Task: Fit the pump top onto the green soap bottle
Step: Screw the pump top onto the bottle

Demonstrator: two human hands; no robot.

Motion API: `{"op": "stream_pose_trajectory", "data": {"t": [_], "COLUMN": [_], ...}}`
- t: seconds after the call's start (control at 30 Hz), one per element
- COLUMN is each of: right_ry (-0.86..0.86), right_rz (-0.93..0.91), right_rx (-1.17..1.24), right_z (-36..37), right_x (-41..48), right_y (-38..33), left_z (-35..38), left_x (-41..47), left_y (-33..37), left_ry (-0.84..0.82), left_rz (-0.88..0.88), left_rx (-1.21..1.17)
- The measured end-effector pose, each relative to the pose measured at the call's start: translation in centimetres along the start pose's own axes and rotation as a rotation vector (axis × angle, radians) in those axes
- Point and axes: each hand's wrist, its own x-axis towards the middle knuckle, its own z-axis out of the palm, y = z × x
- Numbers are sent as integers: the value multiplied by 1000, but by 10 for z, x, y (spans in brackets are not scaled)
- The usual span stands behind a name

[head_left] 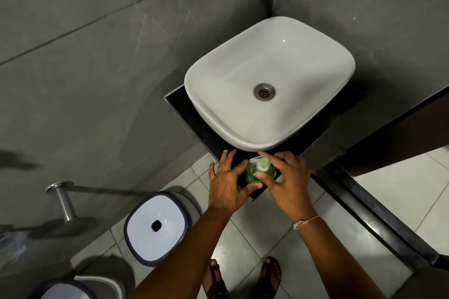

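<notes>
bottle handling: green soap bottle (260, 175) looks like thin clear plastic, part-full of liquid, so probably light to moderate weight with the mass low; walls likely give a bit under a squeeze.
slip risk: smooth rounded body, possibly soapy; judged slippery, so a wrap around the belly beats a fingertip pinch.
pump handling: pump top (260, 161) is rigid pale plastic, light; the spout is the weak lever, so torque belongs on the collar under it, not on the spout.
where to hold: body steadied low by one hand, collar turned by the other; dip tube not visible, cannot tell if it is straight inside.
left hand: left hand (228, 183) is spread, thumb and fingers curled against the bottle's left side, bracing it, not fully closed round it.
right hand: right hand (286, 177) is closed on the pump collar and bottle shoulder, thumb pressed on the front.
location: bottle stands upright on the front corner of the dark tabletop (182, 114), just in front of the white basin (267, 80), near the edge above the floor tiles.
look: translucent green, squat and round, whitish pump with the spout pointing up-left in view.
seating: pump appears on the neck; whether the thread is fully home cannot be told.
hazard: edge position means a slip could send it onto the tiles.
</notes>
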Motion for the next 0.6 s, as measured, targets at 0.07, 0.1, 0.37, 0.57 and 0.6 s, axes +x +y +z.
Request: {"op": "stream_pose_trajectory", "data": {"t": [0.07, 0.1, 0.37, 0.57, 0.6], "right_ry": [4, 24, 185, 42, 52], "right_rz": [-17, -7, 129, 3, 6], "right_rx": [-21, -31, -12, -26, -43], "right_z": [-1, -1, 10, 0, 1], "right_x": [4, 6, -4, 0, 0], "right_y": [1, 1, -13, -2, -2], "left_z": [1, 1, 2, 0, 0], "left_x": [0, 0, 0, 0, 0], "left_y": [0, 0, -1, 0, 0], "left_ry": [3, 4, 5, 1, 1], "left_rz": [-3, -6, -14, -8, -12], "left_rx": [4, 3, 6, 12, 8]}}
